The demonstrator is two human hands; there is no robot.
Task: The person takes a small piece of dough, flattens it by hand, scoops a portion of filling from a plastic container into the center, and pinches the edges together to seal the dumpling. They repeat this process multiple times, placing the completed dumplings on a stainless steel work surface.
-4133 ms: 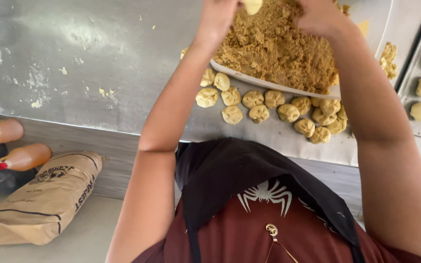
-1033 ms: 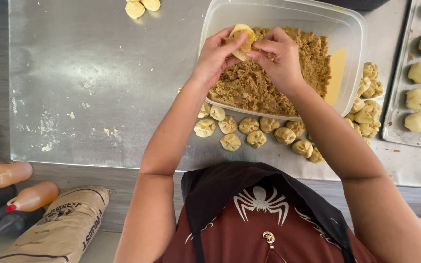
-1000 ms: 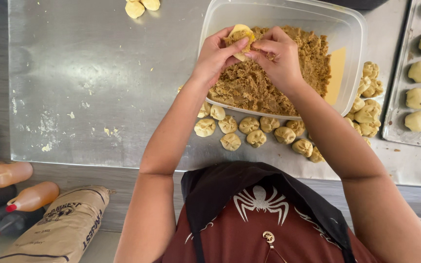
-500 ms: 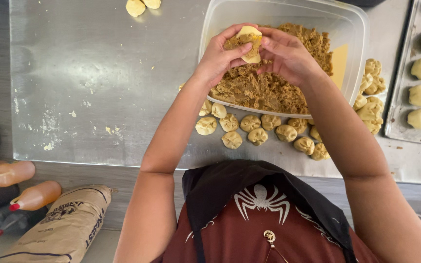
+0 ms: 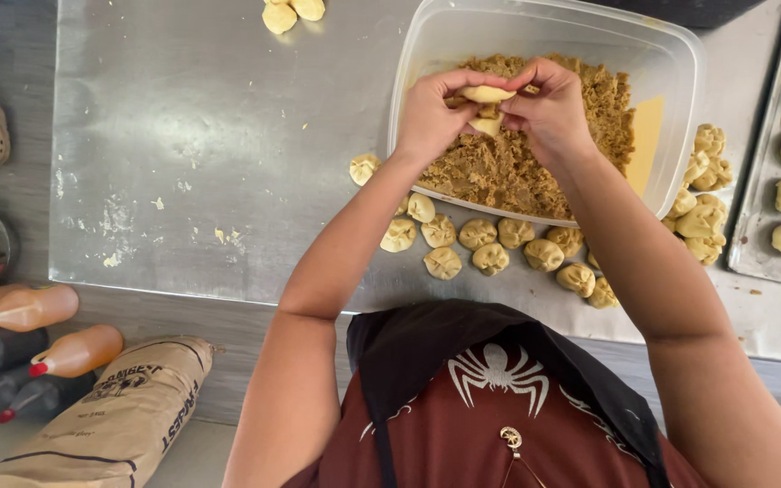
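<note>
With our left hand (image 5: pixel 431 113) and right hand (image 5: pixel 549 113), fingers pinched together, we seal 1 pale dough round (image 5: pixel 485 95) over the clear plastic tub (image 5: pixel 680 81) so brown crumbly filling (image 5: pixel 499 172) falls inside.

Bright, even light; sharp focus

One view only, from the head, looking almost straight down over the person's chest and forearms onto the steel table (image 5: pixel 183 163). It sits close enough that both hands fill the upper middle, above the clear plastic tub (image 5: pixel 680 108). The frame reaches left past the table's edge to the paper sack (image 5: pixel 110 425), right to the baking tray (image 5: pixel 752 244).
</note>
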